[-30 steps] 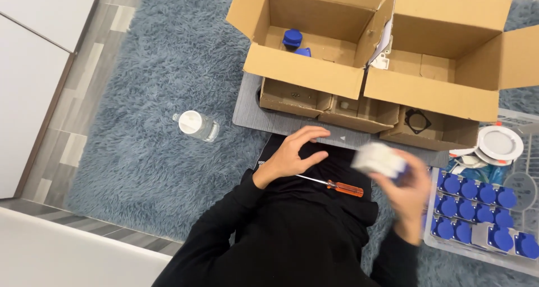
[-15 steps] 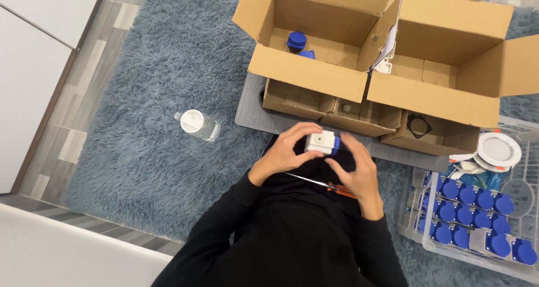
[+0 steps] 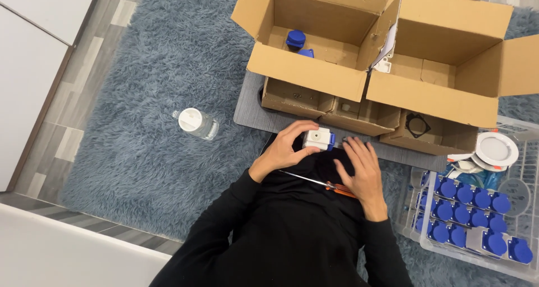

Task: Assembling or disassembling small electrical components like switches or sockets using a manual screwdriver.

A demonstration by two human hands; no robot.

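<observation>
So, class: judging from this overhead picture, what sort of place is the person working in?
Probably a room at home used as a makeshift workspace: a shaggy blue-grey rug over wood-look flooring, with open cardboard boxes set out on the floor.

Bright, even indoor light from overhead; soft shadows inside the cardboard boxes (image 3: 359,46); sharp focus, no glare.
</observation>
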